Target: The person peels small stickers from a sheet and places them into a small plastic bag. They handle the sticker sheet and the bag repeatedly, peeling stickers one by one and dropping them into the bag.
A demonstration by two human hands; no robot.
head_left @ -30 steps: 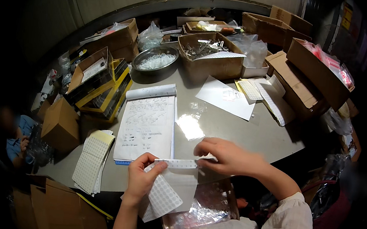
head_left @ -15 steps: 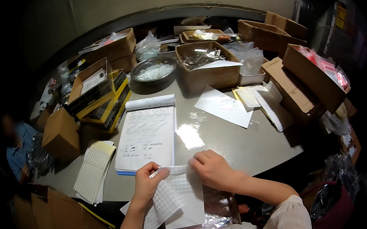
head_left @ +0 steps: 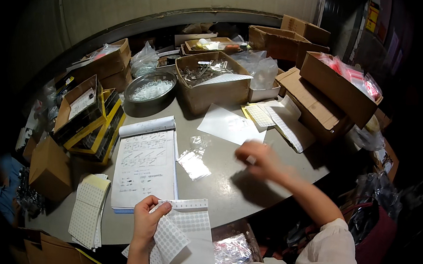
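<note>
Lower centre of the frame, left hand (head_left: pixel 146 220) has thumb and fingers clamped on the dotted sheets (head_left: pixel 197 237); right of centre, right hand (head_left: pixel 264 164) hangs blurred over the table (head_left: pixel 224 186), finger closure impossible to tell.

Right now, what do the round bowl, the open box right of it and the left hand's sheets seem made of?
Round bowl: probably metal, grey with a faint rim sheen.
Open box: apparently matte brown cardboard, thin blotchy walls.
Sheets in the left hand: likely smooth paper, thin and curling.
</note>
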